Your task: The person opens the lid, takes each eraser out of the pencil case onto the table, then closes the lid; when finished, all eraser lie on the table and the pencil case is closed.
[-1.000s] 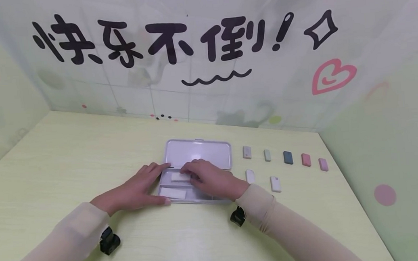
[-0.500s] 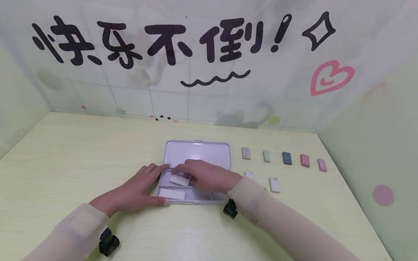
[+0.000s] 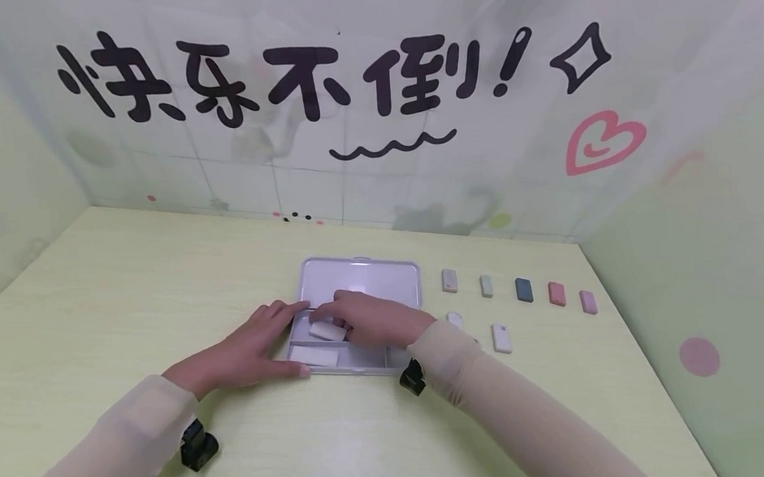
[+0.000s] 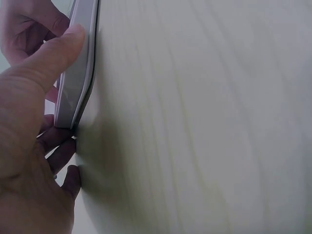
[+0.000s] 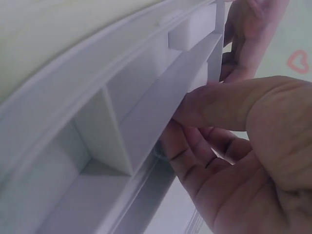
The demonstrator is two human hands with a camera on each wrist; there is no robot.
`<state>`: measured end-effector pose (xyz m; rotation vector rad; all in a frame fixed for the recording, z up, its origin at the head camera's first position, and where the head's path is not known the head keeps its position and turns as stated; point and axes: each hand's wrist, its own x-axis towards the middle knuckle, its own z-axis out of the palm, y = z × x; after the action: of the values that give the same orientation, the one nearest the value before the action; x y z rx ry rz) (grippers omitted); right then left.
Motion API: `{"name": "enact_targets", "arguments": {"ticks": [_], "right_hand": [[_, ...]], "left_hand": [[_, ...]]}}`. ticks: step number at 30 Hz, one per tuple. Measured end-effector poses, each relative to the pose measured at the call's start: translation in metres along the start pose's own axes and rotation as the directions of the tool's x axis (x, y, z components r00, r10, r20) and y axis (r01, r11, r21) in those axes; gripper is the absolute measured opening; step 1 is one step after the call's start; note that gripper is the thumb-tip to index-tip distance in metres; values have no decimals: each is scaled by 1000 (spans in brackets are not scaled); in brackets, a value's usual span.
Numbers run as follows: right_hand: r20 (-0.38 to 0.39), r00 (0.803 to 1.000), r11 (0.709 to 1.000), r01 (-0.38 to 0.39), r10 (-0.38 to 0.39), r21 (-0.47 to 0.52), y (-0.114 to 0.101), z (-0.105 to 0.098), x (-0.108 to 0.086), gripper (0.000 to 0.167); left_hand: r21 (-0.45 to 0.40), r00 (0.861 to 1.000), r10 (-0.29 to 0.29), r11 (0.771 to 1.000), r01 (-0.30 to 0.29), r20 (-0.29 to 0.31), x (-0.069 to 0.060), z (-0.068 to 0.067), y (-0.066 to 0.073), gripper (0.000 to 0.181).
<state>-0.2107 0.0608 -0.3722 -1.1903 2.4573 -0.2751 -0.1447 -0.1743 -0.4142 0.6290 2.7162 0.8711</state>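
In the head view, the right hand (image 3: pixel 371 319) pinches a white block (image 3: pixel 327 332) inside the open case (image 3: pixel 363 356), long axis left-right, right end slanting toward the person. Left wrist: the left hand (image 4: pixel 29 126), uncurled, touches the case. Right wrist: the right thumb partly hides the block.

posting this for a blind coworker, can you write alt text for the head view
A person's right hand holds a white block in an open, compartmented pale case, while the left hand spans the case's left side. A second white block lies in a nearer compartment. More small blocks, some coloured, sit on the table to the right.
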Motion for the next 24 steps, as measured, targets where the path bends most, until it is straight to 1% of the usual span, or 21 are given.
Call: {"name": "enact_targets", "arguments": {"ticks": [4,10,20,24], "right_hand": [[-23,999,1000,23,-23,0,2,1,-2,53],[-45,998,999,42,-42,-13,-1,1,-4,51],[-76,996,998,46,-43,38,4,5,-7,50],[-95,995,996,43,-35,82,8,5,-9,51]], "left_hand": [[2,1000,-1,1000,1,-2,0,1,0,103],[8,1000,2,1000,-2,-7,-1,0,1,102],[1,1000,-5,1000,5,-7,-1,0,3,103],[0,1000,-2,1000,2,-8,-1,0,3,103]]}}
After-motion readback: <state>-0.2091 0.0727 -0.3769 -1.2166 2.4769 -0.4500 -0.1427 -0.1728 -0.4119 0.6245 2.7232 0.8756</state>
